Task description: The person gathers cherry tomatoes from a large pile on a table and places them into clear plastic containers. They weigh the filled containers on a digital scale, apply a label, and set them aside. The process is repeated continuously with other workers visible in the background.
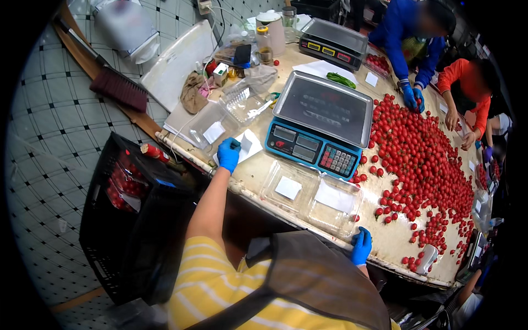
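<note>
My left hand, in a blue glove, is at white paper sheets near the table edge, fingers curled. Whether it pinches a sheet cannot be made out. By the front edge is my right hand, also blue-gloved, with nothing visible in it. Its fingers are slightly apart, close to an open clear plastic clamshell box. A white paper piece lies in one half of that box and a larger one in the other. Behind it stands a blue digital scale with a bare metal pan.
Loose cherry tomatoes are heaped on the right. Two co-workers' hands are at the far side. Left are clear boxes and a black crate with packed tomatoes. A second scale and green peppers are farther back.
</note>
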